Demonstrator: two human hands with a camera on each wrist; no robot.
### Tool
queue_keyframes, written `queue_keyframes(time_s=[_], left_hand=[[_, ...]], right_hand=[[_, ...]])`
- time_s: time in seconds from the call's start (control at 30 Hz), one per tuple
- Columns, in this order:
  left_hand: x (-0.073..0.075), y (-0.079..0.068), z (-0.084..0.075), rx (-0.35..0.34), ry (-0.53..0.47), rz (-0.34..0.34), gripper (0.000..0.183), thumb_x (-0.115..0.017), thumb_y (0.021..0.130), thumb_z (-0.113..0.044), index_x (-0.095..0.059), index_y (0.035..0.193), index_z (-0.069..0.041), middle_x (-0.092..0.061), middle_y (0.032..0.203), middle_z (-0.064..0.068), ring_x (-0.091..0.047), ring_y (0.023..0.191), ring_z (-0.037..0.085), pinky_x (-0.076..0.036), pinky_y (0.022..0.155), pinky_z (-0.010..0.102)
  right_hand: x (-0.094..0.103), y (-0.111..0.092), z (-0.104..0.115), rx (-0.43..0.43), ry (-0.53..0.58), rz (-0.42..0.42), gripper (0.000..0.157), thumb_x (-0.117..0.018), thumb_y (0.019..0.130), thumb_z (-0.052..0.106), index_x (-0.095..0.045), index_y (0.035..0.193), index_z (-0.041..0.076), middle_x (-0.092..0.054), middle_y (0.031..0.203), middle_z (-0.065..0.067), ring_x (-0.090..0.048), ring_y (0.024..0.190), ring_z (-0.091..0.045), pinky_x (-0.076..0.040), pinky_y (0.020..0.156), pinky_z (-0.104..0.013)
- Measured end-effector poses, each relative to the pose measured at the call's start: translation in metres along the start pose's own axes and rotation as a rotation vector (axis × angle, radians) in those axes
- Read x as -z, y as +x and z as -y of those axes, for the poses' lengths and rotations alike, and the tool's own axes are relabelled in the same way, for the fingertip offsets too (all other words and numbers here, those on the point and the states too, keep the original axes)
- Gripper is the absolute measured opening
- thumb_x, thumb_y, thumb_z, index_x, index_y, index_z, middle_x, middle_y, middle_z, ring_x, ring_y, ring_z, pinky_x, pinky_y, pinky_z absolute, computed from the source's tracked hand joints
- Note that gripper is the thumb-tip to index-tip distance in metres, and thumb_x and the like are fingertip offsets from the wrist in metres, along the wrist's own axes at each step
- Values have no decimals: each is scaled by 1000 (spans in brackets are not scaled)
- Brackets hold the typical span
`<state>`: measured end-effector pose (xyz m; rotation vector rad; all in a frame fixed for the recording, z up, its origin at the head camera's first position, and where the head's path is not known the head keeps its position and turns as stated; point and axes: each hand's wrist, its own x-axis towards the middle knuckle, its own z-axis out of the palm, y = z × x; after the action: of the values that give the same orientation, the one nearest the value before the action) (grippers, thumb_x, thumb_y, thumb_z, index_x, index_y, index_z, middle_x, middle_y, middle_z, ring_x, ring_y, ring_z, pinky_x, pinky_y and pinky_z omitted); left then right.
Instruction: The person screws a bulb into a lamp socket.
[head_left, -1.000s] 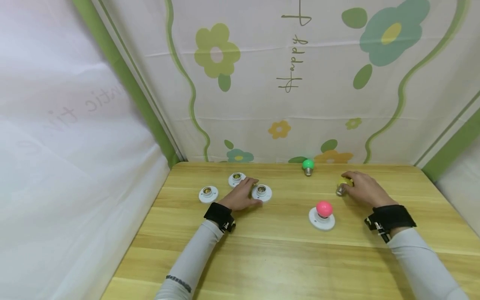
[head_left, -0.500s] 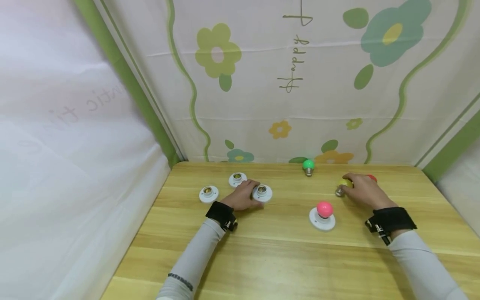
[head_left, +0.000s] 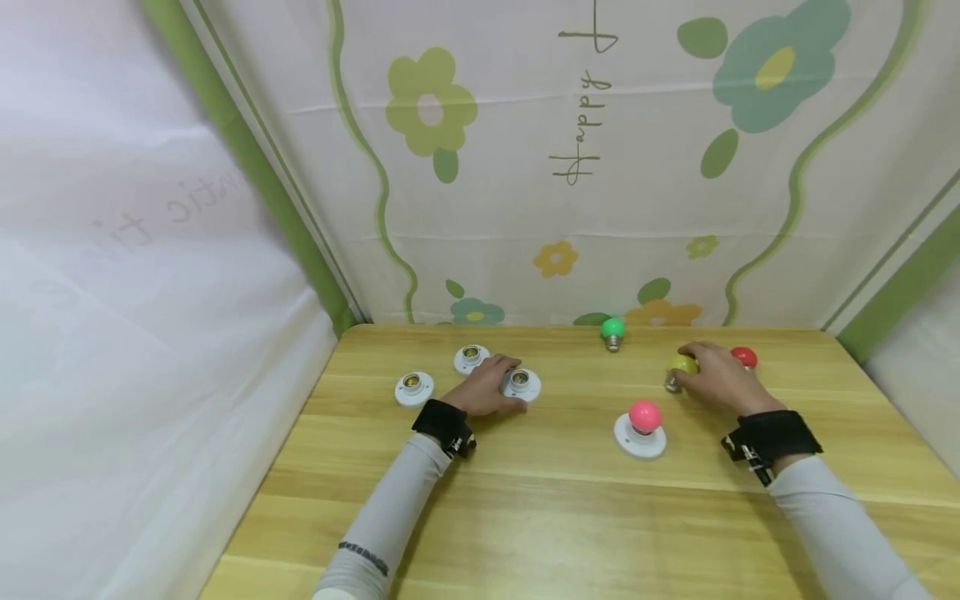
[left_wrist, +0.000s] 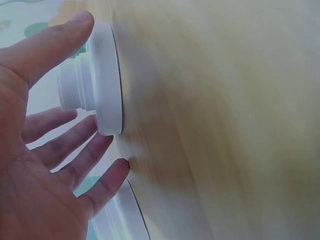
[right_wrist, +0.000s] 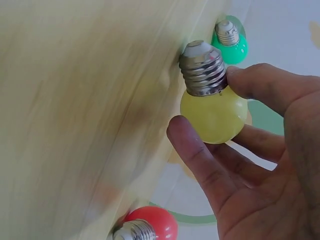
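My left hand [head_left: 486,388] is at a white lamp holder [head_left: 531,386] on the table, thumb on one side of its round base and fingertips [left_wrist: 106,141] at the opposite rim. In the left wrist view this lamp holder [left_wrist: 109,80] sits flat on the wood. My right hand [head_left: 722,377] holds a yellow light bulb [head_left: 684,364] between thumb and fingers. Seen from the right wrist, the metal screw end of the yellow bulb [right_wrist: 214,116] points away from the palm. Just beyond that hand lies a red bulb [head_left: 744,357].
Two more white lamp holders [head_left: 414,389] with bare sockets stand left of my left hand. A pink bulb [head_left: 645,416] sits upright in another lamp holder [head_left: 640,447]. Near the table's back edge is a green bulb [head_left: 612,328]. A patterned curtain [head_left: 480,208] hangs behind the table [head_left: 525,517].
My right hand has shifted slightly left with the yellow bulb, and the red bulb behind it has come into sight. My left fingers have moved a little around the lamp holder.
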<state>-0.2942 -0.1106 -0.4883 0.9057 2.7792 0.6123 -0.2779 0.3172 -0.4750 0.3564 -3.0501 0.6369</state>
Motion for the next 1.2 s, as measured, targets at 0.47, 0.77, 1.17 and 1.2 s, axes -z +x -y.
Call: queue_keyframes(time_s=[0.47, 0.77, 1.17, 1.2], left_hand=[[-2, 4, -2, 19, 26, 36, 86, -73, 80, -51, -39, 145, -6, -42, 144, 13, -36, 131, 29, -33, 110, 41], [-4, 4, 0, 5, 74, -1, 74, -72, 82, -50, -47, 140, -11, -45, 141, 10, -39, 128, 28, -35, 108, 40], [-2, -1, -4, -5, 34, -5, 66, -73, 83, -42, -50, 135, -8, -53, 132, 8, -45, 122, 23, -40, 103, 36], [-3, -1, -3, -5, 31, -8, 66, -73, 83, -42, -50, 135, -9, -53, 133, 8, -45, 122, 22, -40, 104, 36]], right_hand=[[2, 0, 6, 48, 22, -20, 54, -65, 90, 29, -50, 127, -9, -53, 123, -35, -49, 112, -49, -43, 91, -64], [-1, 0, 6, 62, 34, -15, 53, -65, 91, 24, -50, 132, -4, -52, 128, -34, -47, 116, -50, -41, 93, -65], [-8, -6, 7, 65, 50, -44, 48, -63, 91, 22, -52, 132, 1, -49, 134, -32, -40, 123, -51, -36, 97, -68], [-8, -6, 7, 66, 52, -47, 48, -63, 91, 22, -52, 133, 1, -49, 133, -32, -40, 123, -51, -36, 97, -68]])
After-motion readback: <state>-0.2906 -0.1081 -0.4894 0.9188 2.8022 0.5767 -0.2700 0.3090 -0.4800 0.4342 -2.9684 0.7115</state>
